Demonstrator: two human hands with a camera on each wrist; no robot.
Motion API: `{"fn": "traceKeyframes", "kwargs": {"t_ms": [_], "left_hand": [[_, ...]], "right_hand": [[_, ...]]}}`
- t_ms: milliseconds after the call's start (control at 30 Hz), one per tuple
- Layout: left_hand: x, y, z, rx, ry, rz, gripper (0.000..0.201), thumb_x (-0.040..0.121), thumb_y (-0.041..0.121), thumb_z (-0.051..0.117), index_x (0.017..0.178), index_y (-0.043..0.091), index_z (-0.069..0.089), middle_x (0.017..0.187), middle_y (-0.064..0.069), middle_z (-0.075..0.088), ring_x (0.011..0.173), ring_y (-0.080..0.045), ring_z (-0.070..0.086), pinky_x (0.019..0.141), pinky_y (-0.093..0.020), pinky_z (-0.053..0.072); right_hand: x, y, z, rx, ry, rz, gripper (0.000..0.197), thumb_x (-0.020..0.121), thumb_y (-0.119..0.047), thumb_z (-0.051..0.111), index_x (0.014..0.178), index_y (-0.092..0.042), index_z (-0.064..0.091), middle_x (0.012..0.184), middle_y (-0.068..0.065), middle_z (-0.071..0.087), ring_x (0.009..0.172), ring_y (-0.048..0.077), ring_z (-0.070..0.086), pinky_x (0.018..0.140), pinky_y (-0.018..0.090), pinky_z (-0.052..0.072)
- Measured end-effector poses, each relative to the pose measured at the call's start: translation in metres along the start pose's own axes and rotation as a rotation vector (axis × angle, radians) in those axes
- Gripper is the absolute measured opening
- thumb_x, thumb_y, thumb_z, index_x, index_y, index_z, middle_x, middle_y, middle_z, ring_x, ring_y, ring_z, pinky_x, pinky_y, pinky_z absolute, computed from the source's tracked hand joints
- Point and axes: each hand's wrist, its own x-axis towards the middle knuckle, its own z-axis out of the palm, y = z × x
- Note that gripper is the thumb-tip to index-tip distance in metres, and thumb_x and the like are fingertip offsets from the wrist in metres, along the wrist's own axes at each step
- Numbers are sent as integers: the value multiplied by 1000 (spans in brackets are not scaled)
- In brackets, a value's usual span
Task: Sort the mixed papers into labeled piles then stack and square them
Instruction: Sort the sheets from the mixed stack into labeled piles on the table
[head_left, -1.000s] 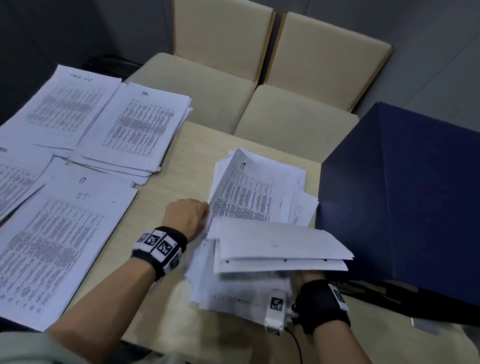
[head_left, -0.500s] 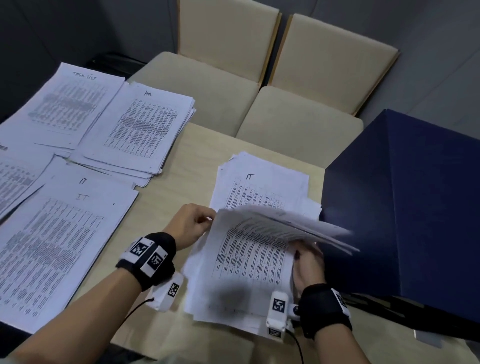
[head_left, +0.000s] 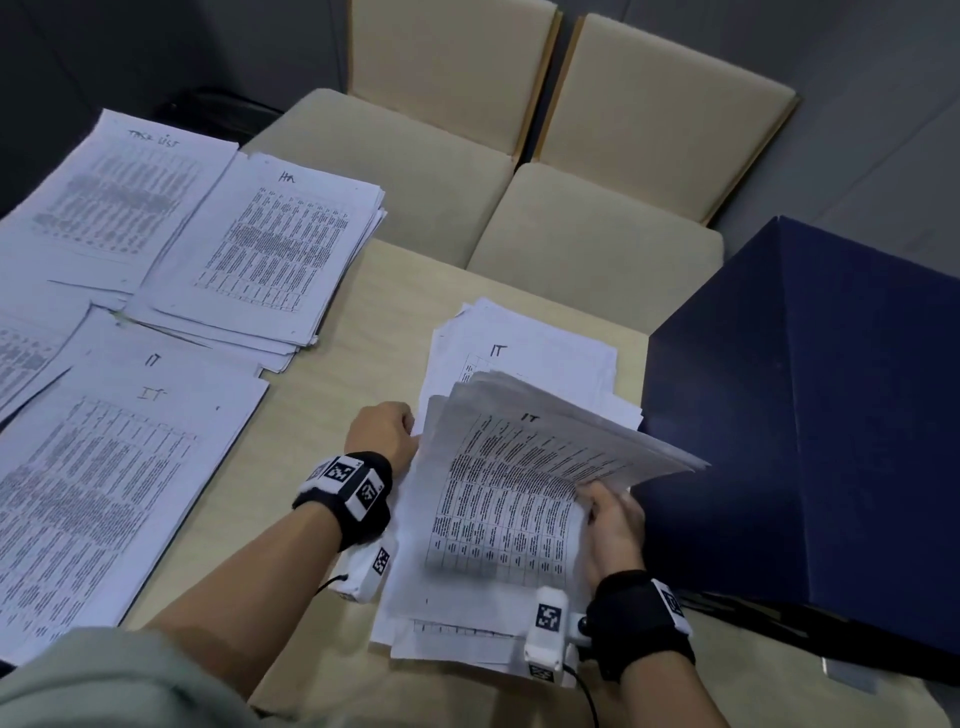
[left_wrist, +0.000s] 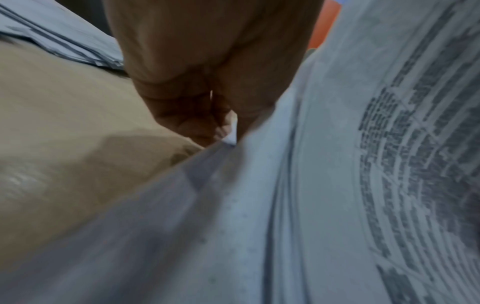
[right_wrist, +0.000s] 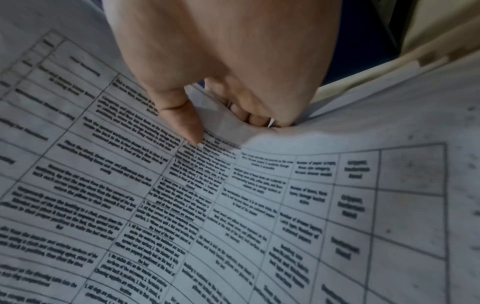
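A loose pile of printed sheets (head_left: 524, 353) marked "IT" lies on the table in front of me. Both hands hold a sheaf of its upper sheets (head_left: 509, 499), lifted and tilted. My left hand (head_left: 387, 434) pinches the sheaf's left edge between thumb and curled fingers (left_wrist: 197, 115). At the right edge my right hand (head_left: 610, 512) grips it, thumb (right_wrist: 182, 121) on the printed table and fingers curled underneath. Three sorted piles lie at left: one marked "IT" (head_left: 104, 467), one marked "HA" (head_left: 270, 249), and a third (head_left: 119, 192) with a handwritten heading.
A dark blue box (head_left: 810, 415) stands close against the right of the held sheaf. Two beige chairs (head_left: 467, 156) stand beyond the table's far edge. Bare tabletop (head_left: 363, 322) shows between the sorted piles and the loose pile.
The lifted sheaf has turned from blank undersides to printed face up and come down toward the pile. My right hand has shifted from under the near edge to the right edge.
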Motion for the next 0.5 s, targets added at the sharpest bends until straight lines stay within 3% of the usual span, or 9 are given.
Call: {"fn": "traceKeyframes", "kwargs": {"t_ms": [67,167,267,400,500], "left_hand": [[2,-5,-4,3,27,8,31,82,13,60,54,15,48,53,-1,49,53,-22,46,48,-25,27],[8,-15,-15,155,-1,31,25,90,23,60,71,8,65,72,-11,66,67,-28,58,59,-27,36],[11,-22,-23,219,47,37,26,94,25,53,75,9,63,82,-14,68,68,-27,51,62,-30,38],[6,-11,-23,64,53,107,17,86,27,65,78,13,65,77,-3,66,74,-23,57,65,-27,43],[1,2,-16,147,-25,141,10,85,16,61,75,15,62,74,0,58,72,-21,52,66,-24,39]], "right_hand": [[2,-1,0,-18,19,-18,30,77,12,61,58,-12,60,60,-1,63,76,23,57,77,36,46],[6,-1,-1,-24,17,-24,23,69,2,66,53,-14,67,62,-1,65,78,23,59,81,40,47],[5,-1,3,3,13,-22,22,68,2,64,53,-14,65,71,5,67,83,26,60,86,44,49],[-5,-5,9,83,-48,-53,29,78,14,54,66,-11,64,73,0,71,82,22,65,79,33,51],[-11,-6,10,133,-66,-41,25,80,16,50,70,-6,58,71,1,69,72,16,66,65,25,53]]}}
